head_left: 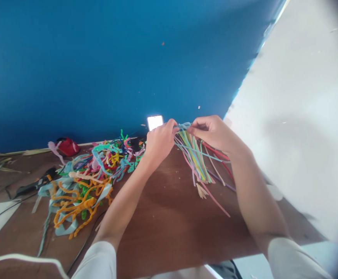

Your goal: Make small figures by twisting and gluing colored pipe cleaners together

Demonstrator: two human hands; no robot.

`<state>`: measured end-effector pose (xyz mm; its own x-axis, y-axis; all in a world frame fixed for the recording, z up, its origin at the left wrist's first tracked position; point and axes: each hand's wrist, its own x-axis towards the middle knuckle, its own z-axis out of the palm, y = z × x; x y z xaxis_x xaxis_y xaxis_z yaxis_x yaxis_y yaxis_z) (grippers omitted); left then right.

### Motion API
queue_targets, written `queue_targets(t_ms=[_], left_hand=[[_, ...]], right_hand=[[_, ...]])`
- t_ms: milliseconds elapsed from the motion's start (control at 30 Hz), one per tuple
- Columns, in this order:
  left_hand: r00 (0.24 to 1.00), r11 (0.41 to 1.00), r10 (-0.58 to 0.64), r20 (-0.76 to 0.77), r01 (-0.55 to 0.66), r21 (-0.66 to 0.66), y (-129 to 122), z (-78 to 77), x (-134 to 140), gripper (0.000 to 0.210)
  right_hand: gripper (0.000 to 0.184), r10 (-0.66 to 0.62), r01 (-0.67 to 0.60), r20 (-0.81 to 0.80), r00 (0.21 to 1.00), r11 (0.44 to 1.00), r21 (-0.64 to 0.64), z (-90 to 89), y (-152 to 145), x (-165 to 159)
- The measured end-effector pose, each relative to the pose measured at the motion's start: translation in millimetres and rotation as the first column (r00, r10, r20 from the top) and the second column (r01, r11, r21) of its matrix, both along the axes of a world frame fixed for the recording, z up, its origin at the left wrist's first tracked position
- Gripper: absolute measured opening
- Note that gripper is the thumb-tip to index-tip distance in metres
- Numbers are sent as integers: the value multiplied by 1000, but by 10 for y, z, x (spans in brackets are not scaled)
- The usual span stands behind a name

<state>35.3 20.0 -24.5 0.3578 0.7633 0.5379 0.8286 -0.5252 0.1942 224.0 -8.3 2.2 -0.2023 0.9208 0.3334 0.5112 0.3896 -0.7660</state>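
Between my two hands is a looped light-blue pipe cleaner [184, 126], held up over the back of the table. My left hand [163, 136] pinches its left end, and my right hand [208, 130] pinches the right side with thumb and fingertips. Just below lies a bundle of straight pastel pipe cleaners [196, 159] in pink, yellow, green and blue. Red pipe cleaners [217, 151] stick out beside it, partly hidden by my right wrist. One pink pipe cleaner [215, 199] slants away from the bundle toward the front.
A phone [155, 122] with a bright screen leans against the blue wall behind my left hand. A tangled heap of coloured pipe cleaners [81, 205] covers the left of the brown table [163, 232]. A red object [67, 146] sits behind it. Cables run along the left.
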Motion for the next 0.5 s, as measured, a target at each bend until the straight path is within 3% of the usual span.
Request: queue_targets(t_ms=[167, 367, 500], left_hand=[[999, 999, 29, -15, -30, -33, -29, 34, 3, 24], [983, 978, -116, 140, 137, -156, 6, 66, -29, 17], [918, 922, -225, 326, 309, -234, -2, 131, -100, 16]], right_hand=[[33, 5, -2, 63, 998, 999, -47, -30, 2, -91], [30, -24, 30, 96, 995, 997, -66, -73, 32, -102], [36, -45, 48, 60, 997, 997, -59, -64, 44, -72]])
